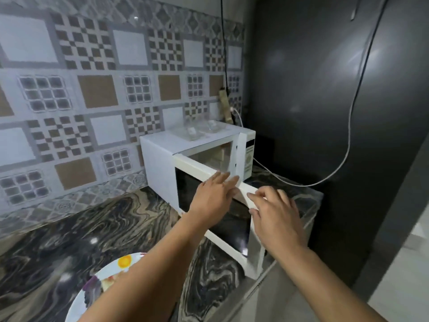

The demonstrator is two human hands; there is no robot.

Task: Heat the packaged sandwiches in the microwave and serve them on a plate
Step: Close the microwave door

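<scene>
A white microwave (160, 156) stands on the marbled counter against the tiled wall. Its door (222, 231) with a dark window is swung partly open toward me. Inside the cavity pale sandwich pieces (220, 156) show. My left hand (213, 198) lies flat against the door's top edge, fingers spread. My right hand (276, 212) touches the door's top edge near its free corner, fingers slightly curled, holding nothing. A patterned white plate (92, 287) sits at the bottom left, partly hidden by my left forearm. Clear empty plastic packaging (197, 130) rests on top of the microwave.
A dark refrigerator (325, 89) rises right of the microwave. A white cable (325, 180) loops from a power strip (226, 105) on the wall down across the counter corner. The dark marbled counter (92, 228) stretches to the left; its front edge runs at lower right.
</scene>
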